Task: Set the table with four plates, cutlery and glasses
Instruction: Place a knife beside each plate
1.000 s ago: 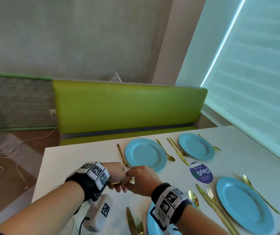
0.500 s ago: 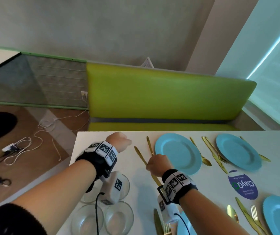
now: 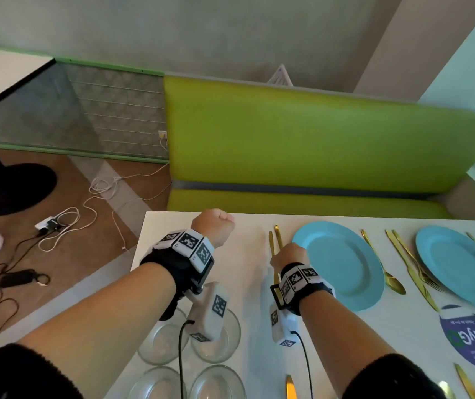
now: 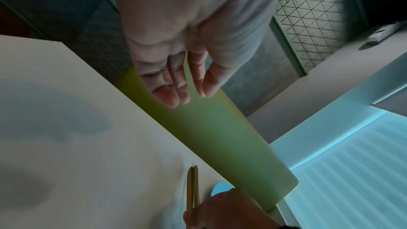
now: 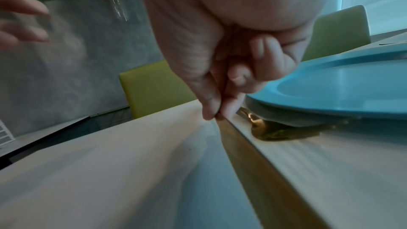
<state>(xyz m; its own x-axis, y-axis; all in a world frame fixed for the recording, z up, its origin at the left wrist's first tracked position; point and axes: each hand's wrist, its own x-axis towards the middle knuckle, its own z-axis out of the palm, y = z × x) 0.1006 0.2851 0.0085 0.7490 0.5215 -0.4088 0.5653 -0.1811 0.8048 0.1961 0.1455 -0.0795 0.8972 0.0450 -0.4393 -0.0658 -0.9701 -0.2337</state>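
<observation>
My right hand (image 3: 286, 253) pinches a gold knife (image 5: 240, 147) between thumb and forefinger (image 5: 231, 109), low on the white table (image 3: 253, 283). The knife lies beside a second gold piece (image 3: 278, 236), just left of a blue plate (image 3: 342, 263). In the right wrist view that second piece (image 5: 257, 125) lies against the plate's rim (image 5: 330, 111). My left hand (image 4: 187, 97) hovers over the table's far left corner with relaxed fingers and holds nothing. Several clear glasses (image 3: 161, 344) stand under my left wrist.
A second blue plate (image 3: 460, 263) lies to the right, with a gold spoon (image 3: 385, 266) and a gold knife and fork (image 3: 411, 266) between the plates. A round blue sticker (image 3: 472, 338) marks the table. A green bench (image 3: 316, 145) runs behind. Cables (image 3: 66, 223) lie on the floor.
My hands were together at the knife and have parted. The left hand let go and moved left. The right hand swung the knife in beside the other gold piece.
</observation>
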